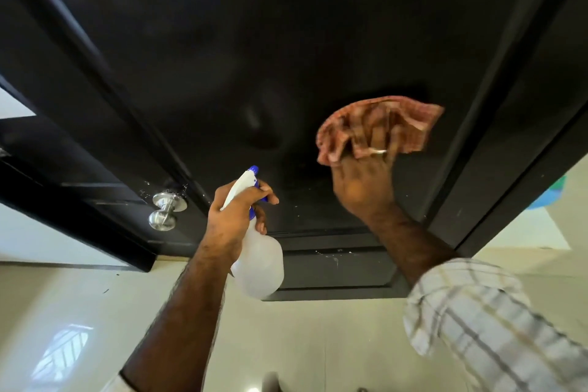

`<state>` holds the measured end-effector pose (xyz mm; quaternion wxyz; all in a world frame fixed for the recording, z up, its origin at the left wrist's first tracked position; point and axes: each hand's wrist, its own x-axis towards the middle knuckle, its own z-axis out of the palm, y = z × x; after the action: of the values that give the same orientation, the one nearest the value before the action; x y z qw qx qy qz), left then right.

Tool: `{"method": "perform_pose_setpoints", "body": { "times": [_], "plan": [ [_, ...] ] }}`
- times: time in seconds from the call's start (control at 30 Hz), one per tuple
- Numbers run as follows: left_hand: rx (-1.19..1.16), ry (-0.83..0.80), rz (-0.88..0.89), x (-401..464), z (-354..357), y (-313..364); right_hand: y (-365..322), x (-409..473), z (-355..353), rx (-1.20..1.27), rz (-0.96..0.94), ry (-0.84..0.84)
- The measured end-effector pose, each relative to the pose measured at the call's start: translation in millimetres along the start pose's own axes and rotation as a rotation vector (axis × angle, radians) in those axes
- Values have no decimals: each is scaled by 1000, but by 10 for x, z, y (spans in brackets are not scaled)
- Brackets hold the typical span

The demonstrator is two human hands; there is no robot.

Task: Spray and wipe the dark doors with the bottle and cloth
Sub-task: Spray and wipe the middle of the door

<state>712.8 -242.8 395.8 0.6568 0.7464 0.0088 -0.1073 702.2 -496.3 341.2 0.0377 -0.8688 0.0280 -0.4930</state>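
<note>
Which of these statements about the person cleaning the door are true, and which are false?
1. The left hand grips a translucent white plastic spray bottle with a blue nozzle. True.
2. The right hand presses a blue sponge on the door. False: it presses a reddish checked cloth against the dark panelled door.
3. A shiny round metal doorknob sits to the left of the bottle. True.
4. The bottle stands on the floor. False: it is held up in the air, nozzle towards the door.
5. The right arm wears a plain black sleeve. False: the sleeve is a pale checked sleeve.
</note>
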Motion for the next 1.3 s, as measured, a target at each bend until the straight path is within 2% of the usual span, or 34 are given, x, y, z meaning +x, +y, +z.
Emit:
{"method": "perform_pose_setpoints", "body": {
  "times": [0.07,0.13,0.17,0.27,0.37,0.47,0.53,0.6,0.7,0.73,0.83,0.93,1.03,1.13,1.2,1.3],
  "plan": [
    [-14,-15,-13,-20,96,13,-138,-168,149,6,-214,-137],
    [-18,-11,-30,-47,182,30,27,-520,225,28,-433,-329],
    [-10,-22,-23,-61,210,38,185,-697,218,14,-478,-391],
    [21,-64,19,-100,292,85,807,-1041,97,-74,-363,-392],
    [32,-79,23,-106,356,118,1200,-828,-232,-126,-147,-195],
    [63,-89,27,-108,440,126,994,-286,-378,-98,85,32],
    [58,-88,8,-124,516,131,689,-53,-298,-41,172,93],
    [40,-106,-13,-149,585,136,357,-27,-136,6,57,31],
    [26,-87,-49,-164,678,125,281,-474,61,35,-349,-226],
    [41,-85,-50,-165,711,124,412,-659,69,9,-411,-256],
    [80,-143,6,-154,746,124,925,-1034,-74,-36,-330,-219],
    [107,-157,31,-145,797,170,1414,-926,-420,-104,-167,-137],
    [116,-179,51,-129,905,235,1334,-375,-484,-68,70,29],
    [109,-201,59,-125,1071,300,985,-39,-338,26,172,83],
    [113,-225,70,-127,1152,325,914,-165,-259,16,76,23],
    [152,-277,100,-112,1300,313,1282,-677,-376,-117,-171,-79]
  ]
}}
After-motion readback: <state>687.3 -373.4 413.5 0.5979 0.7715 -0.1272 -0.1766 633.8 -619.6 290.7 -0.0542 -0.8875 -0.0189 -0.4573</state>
